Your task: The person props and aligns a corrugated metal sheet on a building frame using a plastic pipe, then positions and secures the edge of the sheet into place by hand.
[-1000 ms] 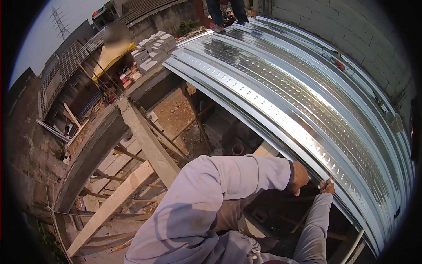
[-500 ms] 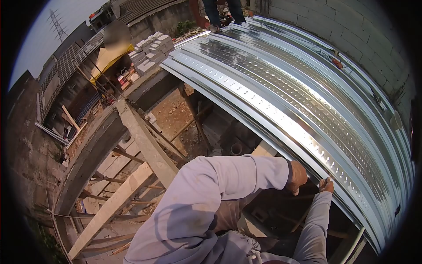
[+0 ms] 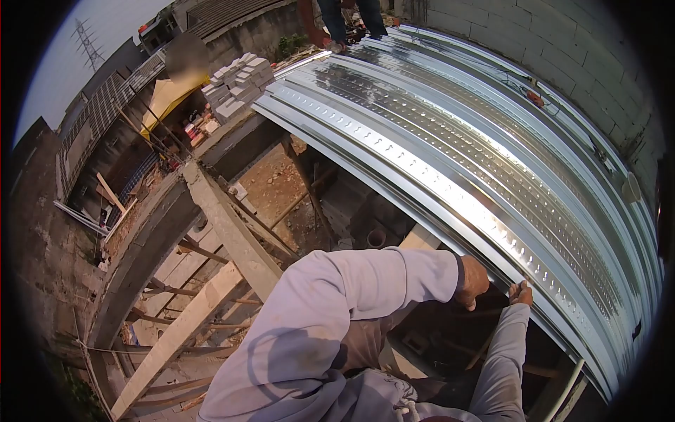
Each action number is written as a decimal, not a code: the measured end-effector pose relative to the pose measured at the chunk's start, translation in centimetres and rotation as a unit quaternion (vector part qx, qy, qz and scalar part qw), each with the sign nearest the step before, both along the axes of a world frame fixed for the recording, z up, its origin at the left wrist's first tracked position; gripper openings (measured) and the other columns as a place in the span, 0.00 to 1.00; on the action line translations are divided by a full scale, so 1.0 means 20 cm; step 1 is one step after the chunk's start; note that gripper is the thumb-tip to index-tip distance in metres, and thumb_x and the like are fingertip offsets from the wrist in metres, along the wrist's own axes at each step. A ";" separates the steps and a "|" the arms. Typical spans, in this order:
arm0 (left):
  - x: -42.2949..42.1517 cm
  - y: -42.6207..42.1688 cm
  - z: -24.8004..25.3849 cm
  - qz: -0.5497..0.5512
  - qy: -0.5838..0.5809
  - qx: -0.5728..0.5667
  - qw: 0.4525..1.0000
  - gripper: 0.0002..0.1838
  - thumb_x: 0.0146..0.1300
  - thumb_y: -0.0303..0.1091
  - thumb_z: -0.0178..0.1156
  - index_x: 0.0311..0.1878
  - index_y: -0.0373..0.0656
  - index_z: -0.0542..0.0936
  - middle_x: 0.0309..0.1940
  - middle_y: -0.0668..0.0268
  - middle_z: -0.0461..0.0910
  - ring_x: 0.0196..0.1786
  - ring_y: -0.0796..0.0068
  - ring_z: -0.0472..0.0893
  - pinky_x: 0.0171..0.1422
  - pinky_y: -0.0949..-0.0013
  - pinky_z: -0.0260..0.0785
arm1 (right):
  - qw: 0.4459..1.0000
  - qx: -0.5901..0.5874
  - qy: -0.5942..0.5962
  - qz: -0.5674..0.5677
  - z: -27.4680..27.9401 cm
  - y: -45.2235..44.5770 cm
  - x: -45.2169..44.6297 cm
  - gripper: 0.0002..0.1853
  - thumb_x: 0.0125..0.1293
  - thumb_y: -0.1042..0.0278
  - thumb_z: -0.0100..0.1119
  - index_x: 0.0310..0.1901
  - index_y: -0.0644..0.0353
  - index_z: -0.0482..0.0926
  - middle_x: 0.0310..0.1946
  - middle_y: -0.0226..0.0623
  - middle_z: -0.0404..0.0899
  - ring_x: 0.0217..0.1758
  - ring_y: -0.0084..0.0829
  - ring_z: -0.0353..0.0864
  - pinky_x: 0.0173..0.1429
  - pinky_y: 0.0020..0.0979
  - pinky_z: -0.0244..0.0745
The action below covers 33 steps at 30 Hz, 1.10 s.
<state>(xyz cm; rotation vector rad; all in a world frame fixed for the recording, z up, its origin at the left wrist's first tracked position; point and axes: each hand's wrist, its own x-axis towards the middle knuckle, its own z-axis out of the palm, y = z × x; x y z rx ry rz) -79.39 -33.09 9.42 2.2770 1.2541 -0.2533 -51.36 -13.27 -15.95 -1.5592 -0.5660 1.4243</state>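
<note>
Ridged, shiny metal decking sheets (image 3: 422, 158) with rows of raised dimples spread across the right side. My left hand (image 3: 472, 281) is curled closed close to the near edge of the decking, its thumb pointing down. What lies inside its fingers is hidden. Just right of it, my right hand (image 3: 520, 293) pinches the lip of the same edge, fingertips on the metal. Both arms wear pale grey sleeves, the left one (image 3: 394, 281) reaching across in front of me.
Below the decking edge is an open drop with timber props. A concrete beam (image 3: 228, 225) and a wooden plank (image 3: 179, 337) cross the opening at left. Grey blocks (image 3: 239, 84) are stacked behind. Another person's legs (image 3: 349, 21) stand at the far end. A block wall (image 3: 555, 56) borders the right.
The view has shifted very slightly. Both hands stay at the decking edge, with only small finger movement.
</note>
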 end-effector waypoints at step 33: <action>0.00 0.01 -0.01 0.001 0.001 -0.002 1.000 0.19 0.51 0.48 0.54 0.38 0.43 0.75 0.35 0.59 0.76 0.43 0.61 0.74 0.44 0.64 0.66 | 1.000 -0.009 -0.004 -0.019 0.04 -0.02 -0.03 0.10 0.56 0.63 0.52 0.29 0.62 0.71 0.24 0.39 0.73 0.25 0.32 0.75 0.27 0.27 0.72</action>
